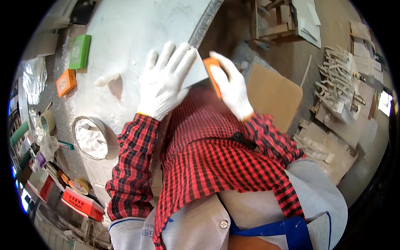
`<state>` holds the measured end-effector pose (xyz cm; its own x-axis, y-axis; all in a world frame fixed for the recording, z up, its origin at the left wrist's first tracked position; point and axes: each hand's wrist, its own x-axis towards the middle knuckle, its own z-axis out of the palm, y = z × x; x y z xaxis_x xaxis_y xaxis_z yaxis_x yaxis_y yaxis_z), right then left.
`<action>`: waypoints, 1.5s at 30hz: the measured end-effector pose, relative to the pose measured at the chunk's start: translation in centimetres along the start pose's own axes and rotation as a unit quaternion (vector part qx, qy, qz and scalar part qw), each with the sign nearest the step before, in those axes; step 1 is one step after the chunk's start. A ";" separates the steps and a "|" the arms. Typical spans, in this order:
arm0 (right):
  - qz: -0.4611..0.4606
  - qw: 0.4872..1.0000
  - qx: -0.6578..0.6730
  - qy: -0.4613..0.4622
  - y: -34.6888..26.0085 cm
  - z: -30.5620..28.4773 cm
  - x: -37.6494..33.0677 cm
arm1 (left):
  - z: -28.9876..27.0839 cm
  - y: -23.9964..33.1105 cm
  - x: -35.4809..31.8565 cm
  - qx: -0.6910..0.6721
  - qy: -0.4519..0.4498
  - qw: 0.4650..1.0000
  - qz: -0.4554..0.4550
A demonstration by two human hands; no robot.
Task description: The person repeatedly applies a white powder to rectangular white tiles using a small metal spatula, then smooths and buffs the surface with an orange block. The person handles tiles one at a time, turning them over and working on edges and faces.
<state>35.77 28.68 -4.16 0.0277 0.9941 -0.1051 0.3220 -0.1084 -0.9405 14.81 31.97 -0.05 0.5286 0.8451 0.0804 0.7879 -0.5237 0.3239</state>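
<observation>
My left hand (164, 79), in a white knitted glove, lies flat with its fingers spread. Beneath it is a thin white flat piece (195, 74), whose corner juts past the table's edge. My right hand (230, 85), gloved the same way, grips an orange sanding block (213, 75) close to the free edge of that piece. Whether the block touches the edge, I cannot tell. Both forearms wear red and black checked sleeves.
On the pale worktable (125, 33) are a green block (79, 51), an orange block (66, 83), a white scrap (106, 80) and a metal bowl (90, 138) of white paste. Tape and boxes crowd the left. Cardboard (273, 89) and stacked white pieces (337, 79) lie to the right.
</observation>
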 end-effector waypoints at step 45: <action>0.150 0.927 0.300 0.169 -0.9 2.8 0.1 | 2.0 3.6 0.8 0.029 0.032 0.991 -0.129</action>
<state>32.84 28.88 -4.26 0.3590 0.8528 -0.3793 -0.3295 -0.2644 -0.9064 18.75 30.56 -0.66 0.2885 0.9554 0.0624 0.9116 -0.2940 0.2872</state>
